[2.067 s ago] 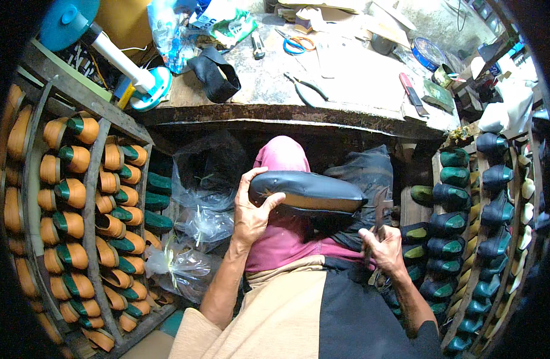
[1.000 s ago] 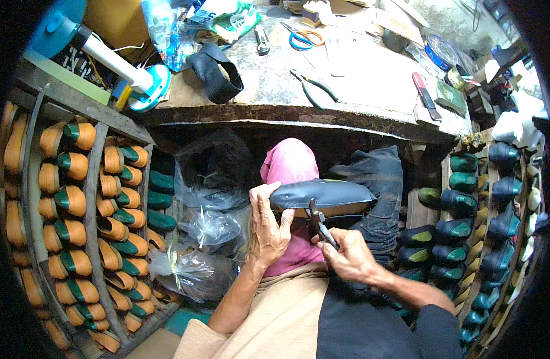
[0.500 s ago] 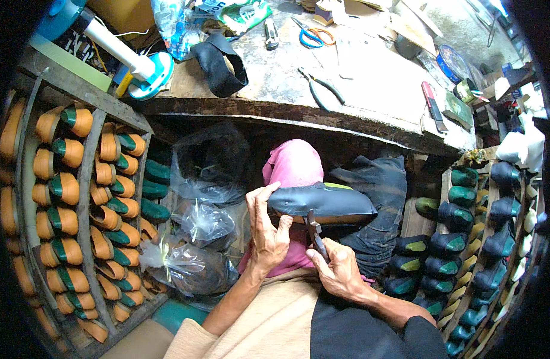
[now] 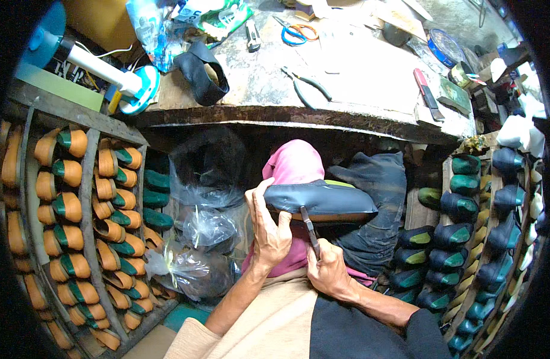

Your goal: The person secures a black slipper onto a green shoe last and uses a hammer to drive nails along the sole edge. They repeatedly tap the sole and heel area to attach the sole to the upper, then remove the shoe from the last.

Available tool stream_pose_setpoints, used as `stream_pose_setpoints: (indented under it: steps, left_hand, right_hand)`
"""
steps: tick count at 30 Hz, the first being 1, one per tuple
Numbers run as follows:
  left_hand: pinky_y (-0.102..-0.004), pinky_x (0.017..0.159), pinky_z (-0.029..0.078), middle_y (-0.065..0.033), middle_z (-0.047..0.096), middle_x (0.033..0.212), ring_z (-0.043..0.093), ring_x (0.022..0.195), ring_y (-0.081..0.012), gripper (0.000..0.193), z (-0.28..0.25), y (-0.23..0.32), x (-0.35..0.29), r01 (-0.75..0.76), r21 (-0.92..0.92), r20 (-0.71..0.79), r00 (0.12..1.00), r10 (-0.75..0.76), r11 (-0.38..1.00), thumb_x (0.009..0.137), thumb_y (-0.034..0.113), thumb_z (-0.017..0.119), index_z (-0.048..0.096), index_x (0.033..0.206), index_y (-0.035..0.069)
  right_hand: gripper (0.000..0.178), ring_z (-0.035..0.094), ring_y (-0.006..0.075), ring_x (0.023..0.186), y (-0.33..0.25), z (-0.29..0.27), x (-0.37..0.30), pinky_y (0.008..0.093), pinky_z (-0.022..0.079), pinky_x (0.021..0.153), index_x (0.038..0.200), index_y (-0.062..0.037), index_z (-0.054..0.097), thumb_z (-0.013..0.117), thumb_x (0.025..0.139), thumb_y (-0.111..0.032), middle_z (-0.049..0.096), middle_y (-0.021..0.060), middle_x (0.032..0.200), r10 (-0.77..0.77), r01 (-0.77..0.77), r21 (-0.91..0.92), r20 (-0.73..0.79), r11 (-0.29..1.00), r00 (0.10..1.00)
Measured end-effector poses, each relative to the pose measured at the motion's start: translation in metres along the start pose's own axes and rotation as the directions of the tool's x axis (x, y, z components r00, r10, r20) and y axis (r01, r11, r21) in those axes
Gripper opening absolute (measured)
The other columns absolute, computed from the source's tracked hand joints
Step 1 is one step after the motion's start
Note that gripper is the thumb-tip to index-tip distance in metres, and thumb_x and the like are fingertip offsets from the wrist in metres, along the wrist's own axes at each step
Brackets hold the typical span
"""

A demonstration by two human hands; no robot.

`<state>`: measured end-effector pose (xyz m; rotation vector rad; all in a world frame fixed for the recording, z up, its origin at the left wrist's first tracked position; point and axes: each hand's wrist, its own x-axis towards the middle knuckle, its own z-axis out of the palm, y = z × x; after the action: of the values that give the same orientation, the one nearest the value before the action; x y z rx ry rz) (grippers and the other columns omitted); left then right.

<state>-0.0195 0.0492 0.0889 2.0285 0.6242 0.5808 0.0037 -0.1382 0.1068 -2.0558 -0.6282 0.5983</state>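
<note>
A black shoe upper [image 4: 332,199], apparently stretched over a last, lies sideways across my lap, with a yellow-green patch on its far side and a brown strip along its near edge. My left hand [image 4: 268,230] grips its left end, fingers up the end and thumb at the near edge. My right hand [image 4: 329,266] is closed round the handle of a pair of lasting pincers [image 4: 308,224], whose metal jaws touch the middle of the upper's near edge. Whether the jaws pinch the material is too small to tell. Pink cloth [image 4: 294,160] shows behind and below the shoe.
Ahead stands a workbench [image 4: 257,116] bearing pliers [image 4: 305,87], scissors [image 4: 296,34], a red-handled knife [image 4: 427,94] and a black leather piece [image 4: 203,75]. Orange-and-green shoes fill the left rack [image 4: 92,197]; dark shoes fill the right rack [image 4: 493,179]. Plastic bags [image 4: 194,263] lie left of my legs.
My right hand has turned the pincers more upright, their jaws shifting slightly left and up along the shoe's edge. The left hand keeps its hold. The view has shifted a little.
</note>
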Motion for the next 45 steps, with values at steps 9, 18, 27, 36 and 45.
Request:
stream_pose_setpoints:
  steps: [9, 18, 27, 36, 45]
  left_hand:
    - [-0.0401, 0.125, 0.037, -0.0152, 0.045, 0.145, 0.05, 0.135, -0.0267, 0.089, -0.048, 0.001, 0.002, 0.142, -0.2, 0.326, 0.943, -0.07, 0.969, 0.088, 0.009, 0.084, 0.041, 0.166, 0.004]
    - [-0.0466, 0.096, 0.054, -0.0142, 0.062, 0.117, 0.067, 0.107, -0.0339, 0.069, -0.011, -0.001, -0.006, 0.077, -0.065, -0.082, 0.993, -0.083, 0.995, 0.08, 0.032, 0.104, 0.065, 0.13, 0.005]
    - [-0.0447, 0.093, 0.055, -0.0137, 0.06, 0.115, 0.066, 0.104, -0.0327, 0.07, -0.011, -0.004, -0.015, 0.005, -0.056, -0.055, 0.998, -0.008, 0.998, 0.082, 0.027, 0.103, 0.064, 0.136, 0.007]
    - [-0.0448, 0.094, 0.055, -0.0148, 0.06, 0.116, 0.065, 0.107, -0.0331, 0.068, -0.012, -0.008, -0.024, 0.04, -0.087, -0.064, 0.997, -0.046, 0.995, 0.084, 0.027, 0.102, 0.063, 0.136, 0.006]
    - [-0.0453, 0.095, 0.055, -0.0146, 0.061, 0.117, 0.066, 0.106, -0.0335, 0.07, -0.011, -0.01, -0.024, 0.057, -0.074, -0.064, 0.996, -0.062, 0.996, 0.082, 0.025, 0.102, 0.063, 0.136, 0.006]
  right_hand:
    - [0.02, 0.071, 0.0546, 0.074, 0.023, -0.013, -0.006, 0.0615, 0.057, 0.067, 0.095, 0.0024, 0.059, 0.075, 0.097, -0.009, 0.068, 0.0306, 0.079, -0.04, 0.067, -0.22, 0.123, 0.973, 0.992]
    - [0.025, 0.071, 0.0491, 0.071, 0.008, -0.039, -0.015, 0.0529, 0.054, 0.067, 0.088, 0.003, 0.065, 0.065, 0.105, -0.015, 0.068, 0.0277, 0.074, 0.241, -0.218, -0.103, 0.416, 0.97, 0.877]
    - [0.013, 0.062, 0.0107, 0.063, -0.063, -0.082, 0.029, 0.0301, 0.05, 0.057, 0.104, -0.0013, 0.064, 0.065, 0.11, -0.013, 0.066, 0.0034, 0.076, 0.139, -0.312, 0.506, 0.349, 0.805, 0.927]
    - [0.023, 0.058, 0.0159, 0.049, -0.117, -0.102, 0.106, 0.0365, 0.046, 0.044, 0.092, 0.0011, 0.063, 0.062, 0.103, -0.019, 0.06, 0.0061, 0.068, 0.381, -0.497, 0.112, 0.506, 0.861, 0.774]
    - [0.024, 0.058, 0.0177, 0.045, -0.118, -0.096, 0.106, 0.0347, 0.044, 0.042, 0.09, -0.0001, 0.061, 0.059, 0.106, -0.018, 0.062, 0.0076, 0.069, 0.3, -0.437, 0.225, 0.461, 0.871, 0.835]
